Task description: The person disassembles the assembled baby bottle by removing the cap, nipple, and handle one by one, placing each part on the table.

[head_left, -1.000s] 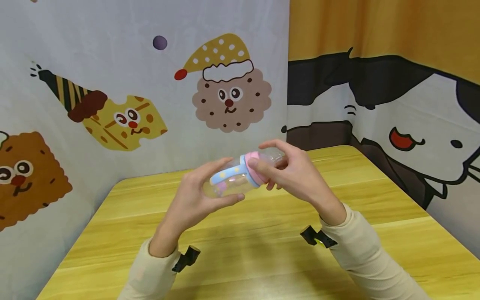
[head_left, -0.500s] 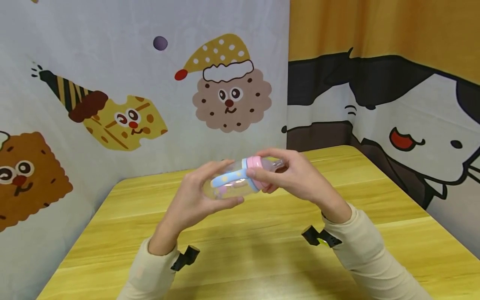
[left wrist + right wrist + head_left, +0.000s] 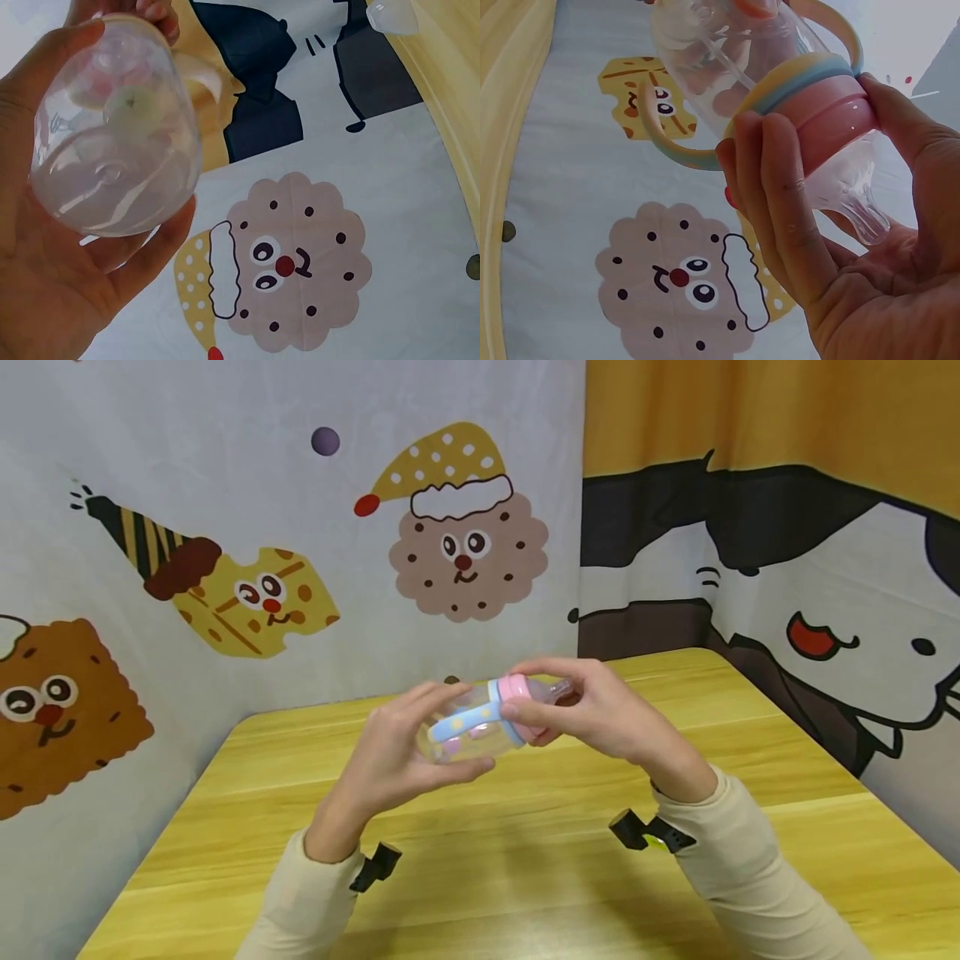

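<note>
A clear baby bottle (image 3: 472,743) is held tilted above the wooden table, its nipple (image 3: 862,210) pointing right in the head view. It has a pink collar (image 3: 832,120) and blue-and-yellow handles (image 3: 465,720). My left hand (image 3: 397,747) grips the bottle's lower body, thumb on the near side and fingers over the far side. The rounded clear base faces the left wrist camera. My right hand (image 3: 600,710) grips the pink collar between thumb and fingers, with the nipple tip close to its palm. Its lower fingers are partly hidden behind the bottle in the head view.
The wooden table (image 3: 480,877) lies beneath both hands. Printed curtains (image 3: 225,443) stand along its back and right edges. A small clear cup-shaped piece (image 3: 394,16) is on the table in the left wrist view; the right hand covers its place in the head view.
My right hand's index finger has come down from above the collar, and the hand now wraps it more closely. The left hand keeps its grip. The head view has shifted slightly.
</note>
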A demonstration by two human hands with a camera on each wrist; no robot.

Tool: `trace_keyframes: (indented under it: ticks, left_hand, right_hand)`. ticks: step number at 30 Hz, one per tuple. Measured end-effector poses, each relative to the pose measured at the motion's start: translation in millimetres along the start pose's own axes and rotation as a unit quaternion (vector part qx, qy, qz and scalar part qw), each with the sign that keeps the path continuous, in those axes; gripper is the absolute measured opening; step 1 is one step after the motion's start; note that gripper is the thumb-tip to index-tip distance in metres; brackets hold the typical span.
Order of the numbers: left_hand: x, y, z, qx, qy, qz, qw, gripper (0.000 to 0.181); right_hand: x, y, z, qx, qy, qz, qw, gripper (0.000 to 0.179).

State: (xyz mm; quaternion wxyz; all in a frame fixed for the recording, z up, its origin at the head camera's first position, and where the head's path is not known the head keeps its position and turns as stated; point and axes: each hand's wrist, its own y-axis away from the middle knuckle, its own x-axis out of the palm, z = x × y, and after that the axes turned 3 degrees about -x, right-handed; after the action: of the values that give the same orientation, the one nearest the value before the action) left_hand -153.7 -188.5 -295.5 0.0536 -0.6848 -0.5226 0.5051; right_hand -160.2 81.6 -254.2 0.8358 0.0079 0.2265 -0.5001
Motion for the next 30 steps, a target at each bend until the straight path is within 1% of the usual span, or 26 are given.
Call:
trace_keyframes:
  ticks: [3, 5, 9, 12, 14, 18, 20, 23, 25, 27, 30]
  left_hand:
    - [0.7, -0.6, 0.0, -0.004, 0.003, 0.016, 0.9999, 0.069]
    - [0.9, -1.2, 0.3, -0.005, 0.005, 0.025, 0.9997, 0.069]
    - [0.8, -1.5, 3.3, -0.018, 0.051, 0.050, 0.9973, 0.060]
    - [-0.2, -0.3, 2.0, -0.035, 0.088, 0.069, 0.9931, 0.053]
    - [-0.7, 0.2, -0.8, -0.037, 0.093, 0.074, 0.9922, 0.052]
    - [-0.5, 0.5, -2.6, -0.042, 0.098, 0.073, 0.9916, 0.051]
    - [0.2, 0.5, -1.8, -0.041, 0.098, 0.072, 0.9917, 0.052]
    - [1.2, 0.8, -0.9, -0.041, 0.103, 0.073, 0.9912, 0.053]
    - [1.9, 1.3, -0.8, -0.042, 0.109, 0.075, 0.9903, 0.053]
    - [2.4, 1.2, -1.0, -0.044, 0.118, 0.078, 0.9889, 0.053]
    - [2.9, 1.1, -1.6, -0.044, 0.130, 0.083, 0.9871, 0.053]
  right_hand:
    - [0, 0.8, -1, 0.002, -0.001, 0.007, 1.0000, 0.044]
    - [-1, 1.5, -1, -0.003, 0.003, 0.011, 0.9999, 0.044]
    - [-4, 6.0, 2, -0.046, 0.035, 0.024, 0.9980, 0.049]
    - [-7, 11.8, 8, -0.078, 0.065, 0.034, 0.9943, 0.054]
    - [-8, 14.5, 12, -0.085, 0.080, 0.036, 0.9926, 0.054]
    - [-10, 14.6, 16, -0.078, 0.092, 0.041, 0.9919, 0.057]
    - [-10, 14.1, 16, -0.066, 0.094, 0.041, 0.9925, 0.067]
    - [-11, 14.6, 17, -0.047, 0.082, 0.046, 0.9945, 0.088]
    - [-13, 15.7, 18, -0.042, 0.077, 0.047, 0.9950, 0.100]
    - [-14, 16.6, 18, -0.048, 0.075, 0.051, 0.9947, 0.107]
    - [-17, 17.5, 16, -0.069, 0.089, 0.059, 0.9920, 0.108]
